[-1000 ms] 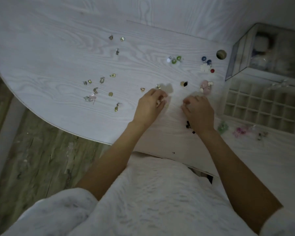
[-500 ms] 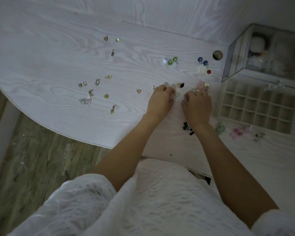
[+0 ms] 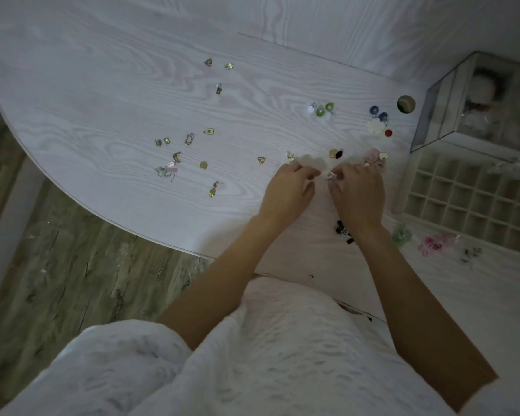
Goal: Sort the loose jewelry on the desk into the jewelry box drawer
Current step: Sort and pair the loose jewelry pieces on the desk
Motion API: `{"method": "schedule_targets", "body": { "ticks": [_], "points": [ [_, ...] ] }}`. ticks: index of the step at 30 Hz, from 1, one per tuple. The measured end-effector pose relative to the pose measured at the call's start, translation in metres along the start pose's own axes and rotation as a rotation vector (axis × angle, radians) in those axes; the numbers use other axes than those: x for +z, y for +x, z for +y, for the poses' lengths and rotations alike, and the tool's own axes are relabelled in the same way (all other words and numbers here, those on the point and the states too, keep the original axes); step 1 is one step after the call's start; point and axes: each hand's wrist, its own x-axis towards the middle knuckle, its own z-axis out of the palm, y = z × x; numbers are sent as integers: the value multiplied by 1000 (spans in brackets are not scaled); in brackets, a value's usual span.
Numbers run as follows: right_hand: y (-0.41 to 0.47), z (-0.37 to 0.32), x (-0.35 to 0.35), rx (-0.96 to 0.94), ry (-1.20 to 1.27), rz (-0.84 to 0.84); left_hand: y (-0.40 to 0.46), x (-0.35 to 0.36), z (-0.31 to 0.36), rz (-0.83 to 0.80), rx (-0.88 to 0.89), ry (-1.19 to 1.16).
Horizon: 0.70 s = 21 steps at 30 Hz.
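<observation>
Both hands low at the desk (image 3: pixel 108 109) centre: right hand (image 3: pixel 357 196) pinching a small pale earring (image 3: pixel 330 175), left hand (image 3: pixel 288 190) curled, contents unclear. Probably pairing pieces. Drawer (image 3: pixel 475 199) open at three o'clock; loose jewelry (image 3: pixel 189 139) scattered toward ten.

Loose jewelry lies scattered across the pale wood-grain desk (image 3: pixel 102 94), with the box at its right end.

The glass-walled jewelry box (image 3: pixel 475 100) stands at the far right; its pulled-out drawer of small square compartments (image 3: pixel 469 196) lies in front of it. Small gold-toned charms (image 3: pixel 189 139) spread over the left half. Round bead earrings (image 3: pixel 323 110) sit behind both hands, which meet mid-desk, left hand (image 3: pixel 288 190) beside right hand (image 3: pixel 359 196).
</observation>
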Motion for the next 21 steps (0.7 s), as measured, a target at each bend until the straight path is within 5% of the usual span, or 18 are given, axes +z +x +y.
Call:
{"method": "schedule_targets", "body": {
  "ticks": [6,21],
  "points": [
    [1,-21,0,-188,158,-36,-28,-60,-48,159,-103,0],
    [30,-63,26,-244,250,-227,-52,-98,-107,312,-437,123]
  ]
}}
